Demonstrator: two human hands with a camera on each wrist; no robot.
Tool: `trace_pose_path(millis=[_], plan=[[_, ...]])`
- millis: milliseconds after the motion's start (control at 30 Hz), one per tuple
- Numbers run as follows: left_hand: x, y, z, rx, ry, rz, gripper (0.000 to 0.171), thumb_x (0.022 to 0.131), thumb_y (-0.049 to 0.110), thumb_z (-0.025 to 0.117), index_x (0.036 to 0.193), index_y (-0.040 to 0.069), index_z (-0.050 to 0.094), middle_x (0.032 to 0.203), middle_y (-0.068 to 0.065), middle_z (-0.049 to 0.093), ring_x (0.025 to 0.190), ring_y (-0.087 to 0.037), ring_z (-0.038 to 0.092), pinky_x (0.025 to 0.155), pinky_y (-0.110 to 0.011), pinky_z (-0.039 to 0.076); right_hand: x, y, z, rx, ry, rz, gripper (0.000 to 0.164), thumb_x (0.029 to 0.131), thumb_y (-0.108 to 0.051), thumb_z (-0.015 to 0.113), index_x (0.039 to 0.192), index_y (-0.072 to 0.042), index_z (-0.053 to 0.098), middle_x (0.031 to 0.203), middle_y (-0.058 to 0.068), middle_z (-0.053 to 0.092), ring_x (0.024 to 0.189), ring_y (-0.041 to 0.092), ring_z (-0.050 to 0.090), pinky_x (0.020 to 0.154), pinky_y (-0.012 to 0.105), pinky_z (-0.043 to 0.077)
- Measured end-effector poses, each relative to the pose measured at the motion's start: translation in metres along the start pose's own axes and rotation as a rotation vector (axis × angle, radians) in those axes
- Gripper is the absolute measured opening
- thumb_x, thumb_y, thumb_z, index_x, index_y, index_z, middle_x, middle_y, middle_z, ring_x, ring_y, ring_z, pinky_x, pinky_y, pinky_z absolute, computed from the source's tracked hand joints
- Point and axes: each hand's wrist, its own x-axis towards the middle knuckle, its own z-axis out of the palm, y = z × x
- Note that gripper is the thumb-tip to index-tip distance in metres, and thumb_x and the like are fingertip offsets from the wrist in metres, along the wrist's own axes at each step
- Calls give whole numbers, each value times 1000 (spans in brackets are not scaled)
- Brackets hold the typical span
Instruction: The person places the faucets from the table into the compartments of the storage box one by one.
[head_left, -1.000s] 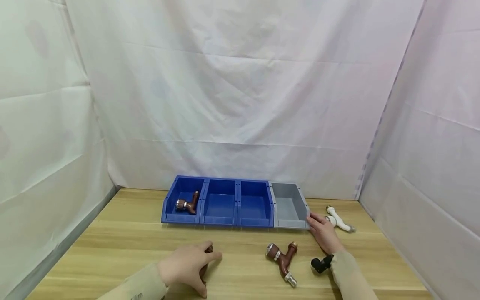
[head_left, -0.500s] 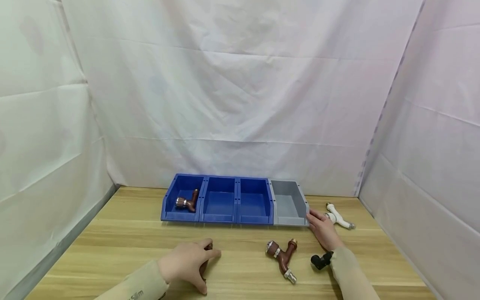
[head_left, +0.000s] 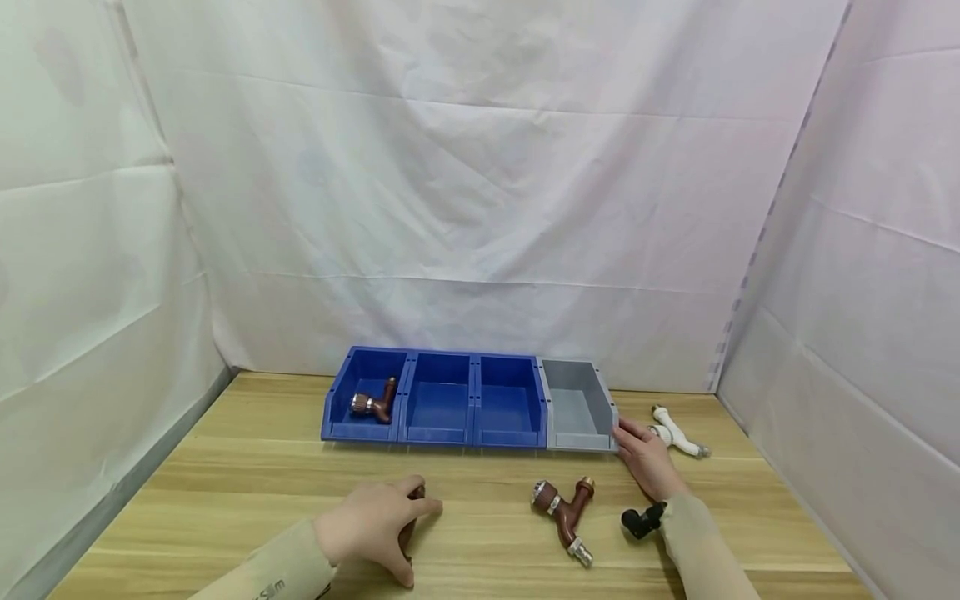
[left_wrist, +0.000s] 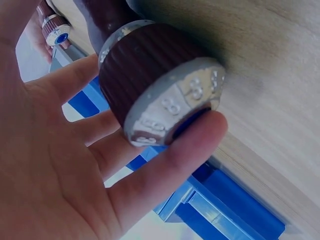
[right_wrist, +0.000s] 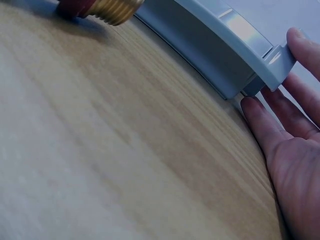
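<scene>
My left hand (head_left: 375, 529) holds a brown faucet (head_left: 408, 533) on the table's near left, its thumb and fingers spread round it. Much of that faucet is hidden in the head view. Up close in the left wrist view, one fingertip touches the blue-centred end of the ribbed brown knob (left_wrist: 155, 75). My right hand (head_left: 648, 462) grips the front right corner of the grey bin (head_left: 581, 442); the right wrist view shows fingers about the bin's edge (right_wrist: 220, 45). Another brown faucet (head_left: 568, 521), with brass and silver ends, lies between the hands.
Three blue bins (head_left: 438, 436) join the grey one in a row at the back. A brown faucet (head_left: 381, 404) lies in the leftmost. Right of the right hand is a white faucet (head_left: 678, 437); a black fitting (head_left: 641, 522) lies by that wrist. White cloth (head_left: 480, 192) surrounds the table.
The head view has shifted slightly, so the bins and table sit a little higher in it. Both hands keep the same places, and no object has visibly moved on the table.
</scene>
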Motion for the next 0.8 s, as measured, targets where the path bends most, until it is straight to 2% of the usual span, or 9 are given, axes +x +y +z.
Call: trace_pose_path(millis=[233, 400, 633, 800], plan=[[0, -1, 1, 17, 9, 8, 84, 57, 58, 86, 132, 30, 60, 118, -3, 52, 71, -6, 48, 61, -32, 47, 1, 1, -1, 11, -10, -10, 64, 100, -10, 54, 148, 13, 19, 124, -5, 56, 114, 7, 55, 91, 23, 47], [0, -1, 0, 3, -2, -3, 83, 57, 58, 86, 131, 30, 60, 120, -3, 52, 73, -9, 51, 61, -34, 48, 0, 1, -1, 20, -9, -4, 63, 100, -9, 54, 148, 12, 19, 122, -8, 57, 114, 6, 55, 91, 23, 47], [0, -2, 1, -37, 20, -1, 67, 58, 53, 88, 115, 26, 65, 102, 9, 45, 60, -7, 43, 50, -27, 39, -1, 0, -2, 18, -28, -28, 64, 100, -10, 55, 147, 15, 19, 124, -5, 56, 115, 8, 55, 91, 23, 46], [0, -1, 1, -25, 29, 0, 64, 58, 53, 88, 111, 26, 65, 98, 11, 43, 59, -5, 41, 49, -26, 37, -1, 0, -2, 22, -33, -42, 63, 100, -10, 54, 146, 15, 20, 123, -6, 58, 114, 8, 56, 90, 23, 47]])
